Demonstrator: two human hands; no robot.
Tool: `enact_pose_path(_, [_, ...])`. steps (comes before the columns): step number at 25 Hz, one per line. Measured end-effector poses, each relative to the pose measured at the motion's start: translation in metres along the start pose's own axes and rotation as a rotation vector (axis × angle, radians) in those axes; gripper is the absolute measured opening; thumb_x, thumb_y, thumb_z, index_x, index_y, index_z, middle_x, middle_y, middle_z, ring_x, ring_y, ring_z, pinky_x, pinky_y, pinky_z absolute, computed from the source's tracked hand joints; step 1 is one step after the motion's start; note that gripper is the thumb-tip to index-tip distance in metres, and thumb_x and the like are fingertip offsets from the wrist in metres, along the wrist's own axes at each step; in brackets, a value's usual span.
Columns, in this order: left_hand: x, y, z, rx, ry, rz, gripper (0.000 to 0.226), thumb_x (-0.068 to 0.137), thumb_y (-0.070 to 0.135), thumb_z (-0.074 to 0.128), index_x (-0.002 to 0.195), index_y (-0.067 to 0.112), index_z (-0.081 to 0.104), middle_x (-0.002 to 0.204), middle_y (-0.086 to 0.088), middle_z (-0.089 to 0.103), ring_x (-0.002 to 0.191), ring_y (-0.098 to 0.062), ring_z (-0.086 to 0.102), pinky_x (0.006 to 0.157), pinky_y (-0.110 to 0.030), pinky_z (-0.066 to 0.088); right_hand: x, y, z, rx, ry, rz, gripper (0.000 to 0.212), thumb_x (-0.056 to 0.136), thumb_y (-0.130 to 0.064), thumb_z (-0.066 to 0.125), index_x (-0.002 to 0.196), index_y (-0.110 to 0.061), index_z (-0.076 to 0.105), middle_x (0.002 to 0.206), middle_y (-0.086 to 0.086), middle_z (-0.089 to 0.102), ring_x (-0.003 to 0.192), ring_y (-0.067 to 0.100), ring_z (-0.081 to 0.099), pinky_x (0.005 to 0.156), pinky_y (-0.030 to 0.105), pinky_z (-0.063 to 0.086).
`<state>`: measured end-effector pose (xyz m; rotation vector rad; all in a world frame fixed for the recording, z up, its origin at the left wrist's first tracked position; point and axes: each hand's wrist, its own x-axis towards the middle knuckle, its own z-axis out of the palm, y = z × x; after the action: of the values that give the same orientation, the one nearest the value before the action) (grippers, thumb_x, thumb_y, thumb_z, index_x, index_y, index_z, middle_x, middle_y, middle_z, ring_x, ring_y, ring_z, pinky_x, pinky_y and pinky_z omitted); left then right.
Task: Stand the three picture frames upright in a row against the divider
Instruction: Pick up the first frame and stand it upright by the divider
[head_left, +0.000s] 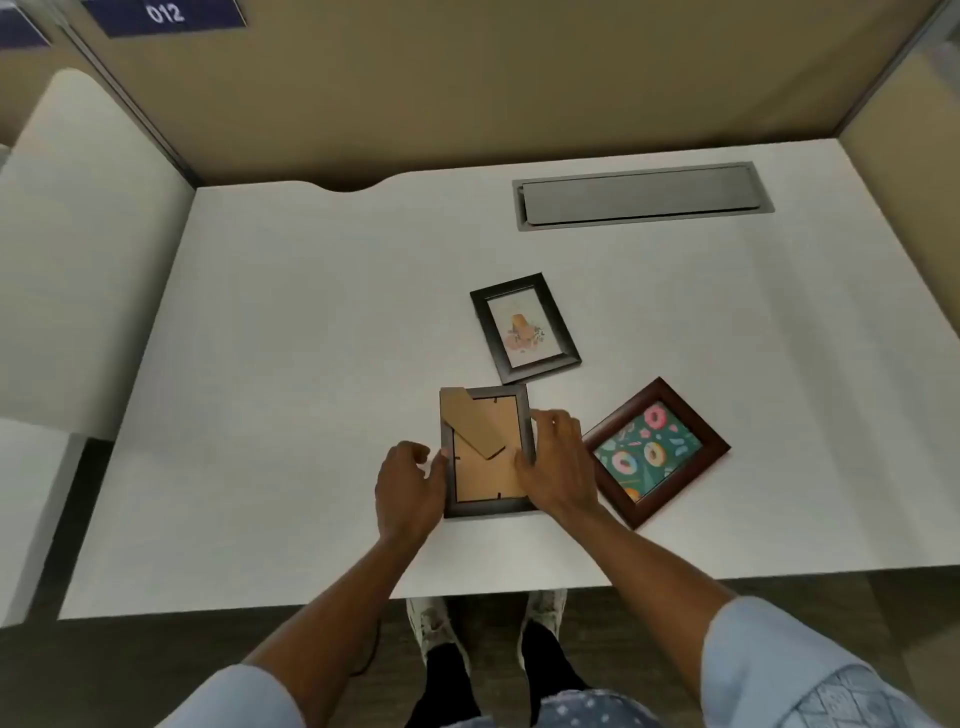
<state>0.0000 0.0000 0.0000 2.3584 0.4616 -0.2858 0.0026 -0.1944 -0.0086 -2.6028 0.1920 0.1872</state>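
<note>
Altogether three picture frames lie flat on the white counter, none standing yet. One, the face-down frame, shows its tan backing board and a folded-out cardboard easel leg that points toward its upper left corner; it sits nearest the counter's front edge. Two hands work on it — the left hand has its fingers curled against the frame's left edge, and the right hand grips the right edge, thumb on the backing and fingers wrapped over the outer rail. Just beyond it, apart from it by a narrow strip of counter, lies the black frame, face up, with a pale print of an orange shape. To the right lies the brown frame, face up and turned at an angle, with a green donut print; its near-left corner is hidden under the right hand and wrist, so I cannot tell whether it touches the face-down frame. One grey cable hatch is set into the counter toward the far right. Behind it runs the tan divider, well apart from all three frames, and one blue label reading 012 sits at the upper left.
</note>
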Motion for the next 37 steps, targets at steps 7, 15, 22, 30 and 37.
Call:
enact_pose_path(7, [-0.014,0.013,0.021,-0.314,-0.003,-0.266,0.056,0.096,0.05,0.071,0.135,0.012,0.058,0.118,-0.002,0.067,0.114,-0.028,0.066,0.102,-0.044,0.056,-0.014,-0.026,0.013,0.306,0.025,0.328,0.052,0.089,-0.019,0.073,0.136,-0.016,0.051,0.134,0.008,0.062,0.125,0.027,0.056,0.093,0.038,0.052])
enact_pose_path(15, [-0.023,0.023,0.031,-0.518,-0.059,-0.397,0.075,0.093,0.053,0.074,0.151,0.01,0.053,0.152,-0.013,0.057,0.13,-0.027,0.057,0.101,-0.038,0.045,0.009,-0.021,0.002,0.551,0.021,0.443,0.051,0.089,-0.009,0.078,0.135,-0.019,0.059,0.131,0.01,0.056,0.109,0.025,0.064,0.086,0.038,0.061])
enact_pose_path(22, [-0.035,0.017,0.016,-0.414,-0.11,-0.222,0.075,0.089,0.055,0.078,0.15,0.016,0.057,0.151,-0.007,0.052,0.128,-0.026,0.06,0.102,-0.035,0.05,0.017,-0.009,-0.007,0.695,-0.012,0.429,0.051,0.092,0.0,0.075,0.136,-0.021,0.064,0.116,0.008,0.072,0.103,0.024,0.07,0.077,0.033,0.061])
enact_pose_path(30, [-0.038,-0.008,-0.005,-0.243,-0.264,0.273,0.11,0.073,0.087,0.07,0.164,0.039,0.032,0.172,0.017,0.026,0.152,-0.004,0.037,0.118,-0.03,0.046,0.051,-0.003,-0.027,0.903,-0.136,0.601,0.051,0.082,0.009,0.079,0.123,-0.021,0.075,0.1,0.015,0.079,0.087,0.033,0.08,0.078,0.05,0.068])
enact_pose_path(37, [-0.019,-0.03,-0.007,-0.1,0.035,0.476,0.065,0.088,0.001,0.08,0.148,0.02,0.06,0.157,0.004,0.056,0.148,-0.018,0.051,0.117,-0.052,0.053,0.067,-0.011,-0.037,0.703,-0.296,0.493,0.038,0.076,-0.007,0.088,0.112,-0.016,0.077,0.107,0.01,0.077,0.095,0.025,0.075,0.077,0.037,0.065])
